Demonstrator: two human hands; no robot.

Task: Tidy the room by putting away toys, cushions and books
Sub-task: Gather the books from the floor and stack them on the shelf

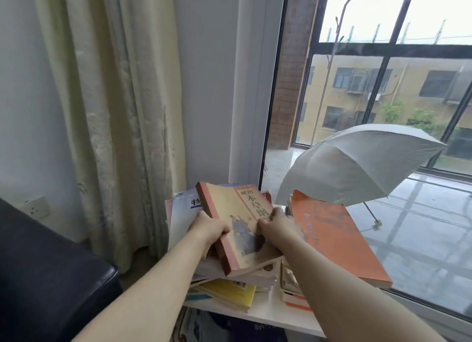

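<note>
I'm gripping the tan book (238,226) between both hands: left hand (209,230) on its spine edge, right hand (277,225) on its cover (top of pile (229,288), white surface (265,313)), orange book (337,239) just beside.

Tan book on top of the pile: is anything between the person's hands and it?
Nothing visible. The left hand grips the tan book at its spine edge, and the right hand holds the opposite edge. It lies tilted on the book pile.
</note>
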